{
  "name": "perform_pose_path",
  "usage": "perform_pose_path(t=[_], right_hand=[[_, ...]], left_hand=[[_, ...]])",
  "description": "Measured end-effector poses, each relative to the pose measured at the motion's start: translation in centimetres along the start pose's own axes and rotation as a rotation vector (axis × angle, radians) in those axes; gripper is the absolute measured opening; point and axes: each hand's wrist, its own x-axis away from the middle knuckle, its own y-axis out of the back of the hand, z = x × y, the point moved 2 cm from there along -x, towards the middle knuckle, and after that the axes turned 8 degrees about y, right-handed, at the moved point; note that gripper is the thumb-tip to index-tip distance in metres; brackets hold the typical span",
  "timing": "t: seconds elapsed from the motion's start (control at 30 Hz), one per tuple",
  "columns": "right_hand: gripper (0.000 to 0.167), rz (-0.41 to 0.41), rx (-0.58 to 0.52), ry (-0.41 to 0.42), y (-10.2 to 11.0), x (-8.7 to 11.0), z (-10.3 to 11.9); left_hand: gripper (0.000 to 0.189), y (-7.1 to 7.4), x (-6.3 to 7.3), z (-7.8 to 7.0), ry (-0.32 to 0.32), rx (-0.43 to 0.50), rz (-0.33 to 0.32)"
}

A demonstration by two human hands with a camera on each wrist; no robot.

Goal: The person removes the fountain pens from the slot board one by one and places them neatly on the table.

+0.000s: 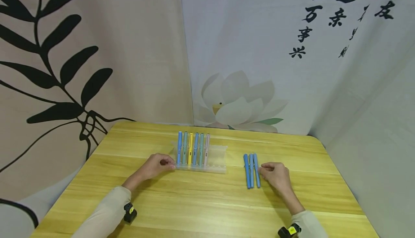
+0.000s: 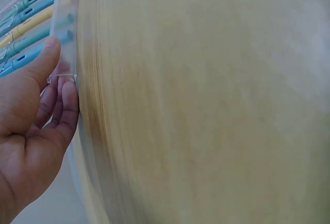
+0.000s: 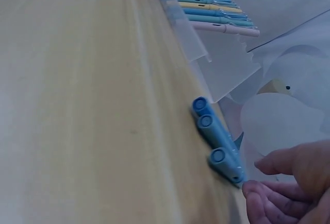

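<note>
A clear plastic pen rack (image 1: 218, 158) stands on the table with several capped pens leaning side by side in its left part: blue, teal, a yellow pen (image 1: 190, 149) and a pale pink pen (image 1: 206, 150) among them. My left hand (image 1: 157, 166) pinches the rack's left end; in the left wrist view the thumb (image 2: 47, 59) lies over its front, fingers at the edge. Three blue pens (image 1: 251, 171) lie on the table right of the rack. Close beside the rightmost one is my right hand (image 3: 296, 188), thumb and fingers apart with nothing between them; whether it touches the pen I cannot tell.
The wooden table (image 1: 201, 205) runs back to a hanging cloth (image 1: 152, 50) printed with leaves, a lotus and dark characters. Bare rack slots show to the right of the pink pen. A small black device (image 1: 130, 212) is strapped at each wrist.
</note>
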Motion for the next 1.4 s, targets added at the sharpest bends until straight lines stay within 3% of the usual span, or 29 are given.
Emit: perform_pose_path(t=[0.2,0.5,1.13,1.4], right_hand=[[0.023,-0.022,0.056,0.099,0.5,-0.7,1.3],[0.028,0.035,-0.024,0.176,0.0,-1.3,3.7],[0.028,0.077,-0.273,0.334,-5.6,-2.6,7.5],[0.022,0.099,-0.267,0.349,-8.0,-2.7,9.3]], left_hand=[[0.012,0.1,0.0,0.1,0.003,0.008,-0.007],[0.011,0.0,0.1,0.0,-0.004,0.016,0.004],[0.009,-0.1,0.0,0.1,0.016,0.003,0.001],[0.010,-0.1,0.0,0.2,0.009,-0.009,0.000]])
